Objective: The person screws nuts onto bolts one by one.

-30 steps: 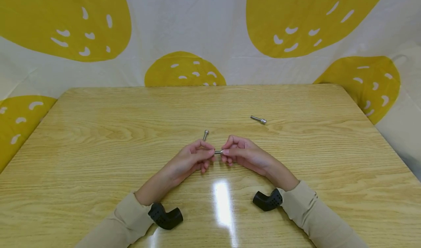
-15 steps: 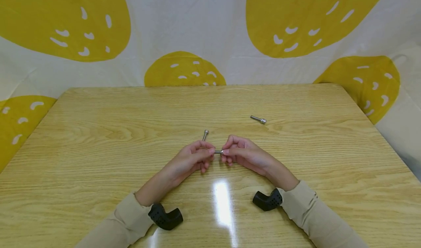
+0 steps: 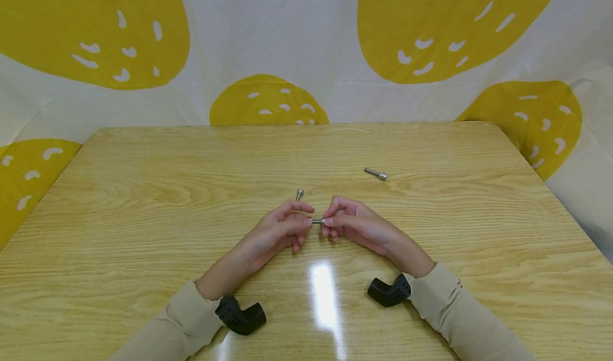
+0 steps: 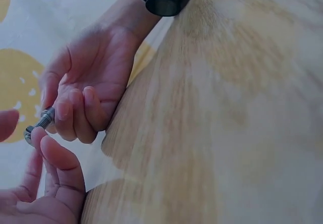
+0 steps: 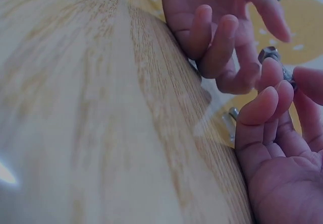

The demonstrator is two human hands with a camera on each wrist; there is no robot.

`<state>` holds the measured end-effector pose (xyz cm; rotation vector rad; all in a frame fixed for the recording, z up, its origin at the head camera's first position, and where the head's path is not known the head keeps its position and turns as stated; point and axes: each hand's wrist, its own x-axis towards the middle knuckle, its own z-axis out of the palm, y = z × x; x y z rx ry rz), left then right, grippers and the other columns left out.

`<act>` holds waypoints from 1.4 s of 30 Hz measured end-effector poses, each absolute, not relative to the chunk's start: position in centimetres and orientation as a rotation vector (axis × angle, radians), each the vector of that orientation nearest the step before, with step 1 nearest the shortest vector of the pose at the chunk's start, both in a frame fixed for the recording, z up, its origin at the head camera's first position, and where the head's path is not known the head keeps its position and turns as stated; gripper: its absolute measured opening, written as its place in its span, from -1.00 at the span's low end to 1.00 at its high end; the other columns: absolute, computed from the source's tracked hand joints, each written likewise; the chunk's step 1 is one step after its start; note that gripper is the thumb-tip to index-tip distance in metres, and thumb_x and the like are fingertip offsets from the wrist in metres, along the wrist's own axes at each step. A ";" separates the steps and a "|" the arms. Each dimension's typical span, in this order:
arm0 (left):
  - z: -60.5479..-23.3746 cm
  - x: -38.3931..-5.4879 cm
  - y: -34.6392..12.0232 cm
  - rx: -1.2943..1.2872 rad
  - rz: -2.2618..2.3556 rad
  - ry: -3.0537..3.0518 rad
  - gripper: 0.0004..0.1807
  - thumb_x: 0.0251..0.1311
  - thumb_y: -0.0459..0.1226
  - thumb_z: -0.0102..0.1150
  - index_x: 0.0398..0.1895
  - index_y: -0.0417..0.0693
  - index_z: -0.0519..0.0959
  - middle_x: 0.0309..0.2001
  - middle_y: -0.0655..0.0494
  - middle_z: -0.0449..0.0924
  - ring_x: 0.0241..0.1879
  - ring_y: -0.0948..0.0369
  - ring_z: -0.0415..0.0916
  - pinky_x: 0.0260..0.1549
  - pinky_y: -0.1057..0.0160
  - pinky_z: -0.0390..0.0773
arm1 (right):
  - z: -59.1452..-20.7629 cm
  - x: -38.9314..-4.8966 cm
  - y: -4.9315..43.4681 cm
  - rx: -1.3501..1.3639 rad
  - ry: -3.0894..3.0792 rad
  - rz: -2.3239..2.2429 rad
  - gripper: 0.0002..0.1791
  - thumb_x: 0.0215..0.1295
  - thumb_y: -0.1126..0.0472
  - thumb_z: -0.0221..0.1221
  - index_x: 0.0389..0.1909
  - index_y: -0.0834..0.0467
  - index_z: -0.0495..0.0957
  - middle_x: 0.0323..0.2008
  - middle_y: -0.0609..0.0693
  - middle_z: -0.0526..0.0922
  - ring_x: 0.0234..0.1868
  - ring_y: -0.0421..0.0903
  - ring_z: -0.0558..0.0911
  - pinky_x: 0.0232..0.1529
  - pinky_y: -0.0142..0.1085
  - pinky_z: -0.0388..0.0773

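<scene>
Right hand (image 3: 356,222)'s grip is pinching a little bolt (image 3: 317,221) over the table (image 3: 167,174), between both hands; left hand (image 3: 284,227)'s index and thumb are parted at its other end, maybe touching, hard to tell.

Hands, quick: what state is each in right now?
Left hand: open, at one end of the bolt.
Right hand: holding the bolt by its other end.

The table (image 3: 143,190) gives passage leftward; a loose bolt (image 3: 299,194) obstructs beyond the left grip (image 3: 283,227).
</scene>
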<state>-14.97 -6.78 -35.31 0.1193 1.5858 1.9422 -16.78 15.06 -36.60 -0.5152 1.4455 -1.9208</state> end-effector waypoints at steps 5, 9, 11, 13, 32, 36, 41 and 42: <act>-35.5 -14.9 -6.6 0.133 1.897 1.646 -0.77 0.32 -0.22 0.00 -0.09 -0.18 0.37 -0.37 0.12 0.46 -0.51 0.29 0.38 -0.50 0.39 0.45 | -36.8 -16.8 15.1 -0.534 1.446 -1.926 -0.86 0.32 0.39 -0.11 -0.29 0.12 0.38 -0.39 -0.04 0.60 -0.39 -0.20 0.49 -0.31 -0.39 0.43; -35.6 -14.8 -6.6 0.162 1.917 1.632 -0.89 0.29 -0.32 0.02 -0.16 -0.11 0.40 -0.37 0.13 0.49 -0.51 0.28 0.39 -0.50 0.39 0.46 | -36.9 -16.9 15.1 -0.540 1.446 -1.926 -0.86 0.32 0.40 -0.11 -0.28 0.12 0.38 -0.39 -0.03 0.60 -0.39 -0.19 0.49 -0.31 -0.39 0.44; -35.6 -14.8 -6.7 0.172 1.936 1.612 -0.87 0.24 -0.38 0.05 -0.17 -0.06 0.41 -0.37 0.12 0.47 -0.50 0.26 0.39 -0.50 0.37 0.46 | -36.9 -16.9 15.1 -0.540 1.446 -1.924 -0.86 0.32 0.40 -0.11 -0.28 0.12 0.38 -0.39 -0.03 0.60 -0.39 -0.19 0.49 -0.31 -0.39 0.44; -35.5 -14.8 -6.7 0.171 1.952 1.597 -0.78 0.19 -0.43 0.07 -0.13 -0.05 0.41 -0.32 0.12 0.45 -0.49 0.24 0.39 -0.50 0.36 0.46 | -36.9 -16.9 15.1 -0.537 1.446 -1.923 -0.86 0.32 0.40 -0.10 -0.28 0.12 0.38 -0.39 -0.03 0.59 -0.39 -0.19 0.49 -0.31 -0.39 0.44; -35.5 -14.8 -6.8 0.135 1.934 1.593 -0.82 0.21 -0.36 0.10 -0.17 -0.09 0.34 -0.38 0.15 0.50 -0.51 0.26 0.39 -0.51 0.38 0.44 | -36.6 -16.8 15.1 -0.538 1.461 -1.914 -0.87 0.33 0.39 -0.09 -0.27 0.12 0.38 -0.38 -0.03 0.59 -0.38 -0.19 0.49 -0.30 -0.39 0.44; -35.3 -14.9 -6.7 0.118 1.936 1.598 -0.76 0.20 -0.36 0.11 -0.11 -0.10 0.33 -0.37 0.14 0.45 -0.49 0.26 0.38 -0.50 0.38 0.44 | -36.8 -16.8 15.1 -0.540 1.466 -1.909 -0.87 0.33 0.39 -0.10 -0.28 0.12 0.38 -0.38 -0.02 0.59 -0.38 -0.18 0.49 -0.30 -0.39 0.44; -35.4 -15.0 -6.7 0.142 1.889 1.615 -0.82 0.33 -0.23 -0.01 -0.13 -0.14 0.36 -0.38 0.12 0.50 -0.50 0.29 0.41 -0.50 0.40 0.45 | -36.8 -16.8 15.1 -0.535 1.476 -1.908 -0.87 0.33 0.38 -0.10 -0.27 0.12 0.38 -0.38 -0.03 0.59 -0.38 -0.19 0.49 -0.30 -0.39 0.44; -35.4 -15.0 -6.7 0.152 1.878 1.618 -0.84 0.34 -0.23 -0.03 -0.16 -0.14 0.36 -0.38 0.12 0.51 -0.50 0.29 0.41 -0.50 0.41 0.45 | -36.7 -16.8 15.1 -0.531 1.477 -1.908 -0.87 0.33 0.38 -0.10 -0.27 0.12 0.38 -0.38 -0.04 0.59 -0.38 -0.19 0.49 -0.31 -0.39 0.44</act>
